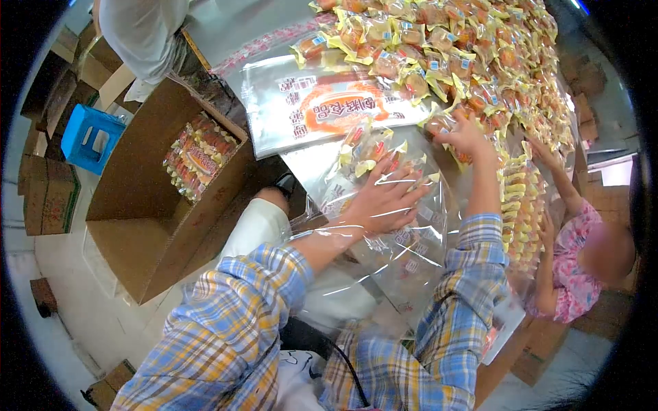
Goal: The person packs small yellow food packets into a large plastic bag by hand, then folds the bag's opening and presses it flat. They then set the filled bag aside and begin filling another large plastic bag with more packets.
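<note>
My left hand (387,198) is inside a large clear plastic bag (411,253), its fingers spread over several small wrapped pieces. Yellow-edged wrapped pieces (373,151) lie at the far end of this bag. To the right, my right hand (467,135) touches the near edge of a big heap of wrapped food pieces (480,61), with its fingers bent around or over a piece; the fingertips are partly hidden among the wrappers. Beyond my left hand lies a stack of flat printed bags (329,103) with red and black print.
An open cardboard box (157,226) holding a filled bag (200,159) stands at the left, near a blue plastic stool (92,140). A person in pink (572,253) reaches to the heap at the right, beside rows of wrapped pieces (524,212). Another person (140,34) is at upper left.
</note>
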Demonstrator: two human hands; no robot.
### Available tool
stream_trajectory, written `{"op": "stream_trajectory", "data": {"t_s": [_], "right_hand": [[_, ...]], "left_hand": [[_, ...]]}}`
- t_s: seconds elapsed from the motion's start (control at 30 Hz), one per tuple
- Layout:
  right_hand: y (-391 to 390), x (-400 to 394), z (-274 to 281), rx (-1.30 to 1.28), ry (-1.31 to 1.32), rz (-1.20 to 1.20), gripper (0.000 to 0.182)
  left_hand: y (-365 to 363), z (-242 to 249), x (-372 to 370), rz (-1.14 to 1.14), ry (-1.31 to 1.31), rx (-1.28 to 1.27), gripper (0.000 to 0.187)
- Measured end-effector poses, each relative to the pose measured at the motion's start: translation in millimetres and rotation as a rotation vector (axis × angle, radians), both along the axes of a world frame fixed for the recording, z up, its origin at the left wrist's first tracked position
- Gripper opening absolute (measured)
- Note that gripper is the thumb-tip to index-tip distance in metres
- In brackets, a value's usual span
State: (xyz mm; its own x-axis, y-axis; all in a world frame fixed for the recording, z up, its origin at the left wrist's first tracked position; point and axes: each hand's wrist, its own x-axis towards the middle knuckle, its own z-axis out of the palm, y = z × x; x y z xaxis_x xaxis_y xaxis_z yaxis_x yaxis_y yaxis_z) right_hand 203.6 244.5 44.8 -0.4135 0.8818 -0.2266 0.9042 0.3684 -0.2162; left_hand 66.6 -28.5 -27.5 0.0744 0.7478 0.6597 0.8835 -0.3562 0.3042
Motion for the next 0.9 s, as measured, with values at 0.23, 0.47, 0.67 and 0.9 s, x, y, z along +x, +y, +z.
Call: {"op": "stream_trajectory", "data": {"t_s": [0.23, 0.47, 0.67, 0.9], "right_hand": [[7.3, -3.2, 4.9, -0.215, -0.048, -0.061, 0.113], [7.1, 24.2, -25.4, -0.178, 0.095, -0.160, 0.110], [-14.7, 46.6, -19.5, -0.387, 0.082, -0.195, 0.126], [-81.8, 122.6, 13.9, -0.361, 0.373, -0.213, 0.093]], "left_hand": [[-0.6, 1.0, -1.9, -0.018, -0.013, -0.046, 0.053], [-1.8, -1.1, 1.5, -0.029, -0.045, -0.042, 0.051], [-7.9, 7.2, -3.6, -0.045, -0.064, -0.065, 0.051], [-13.7, 2.2, -8.0, -0.069, -0.004, 0.008, 0.053]]}}
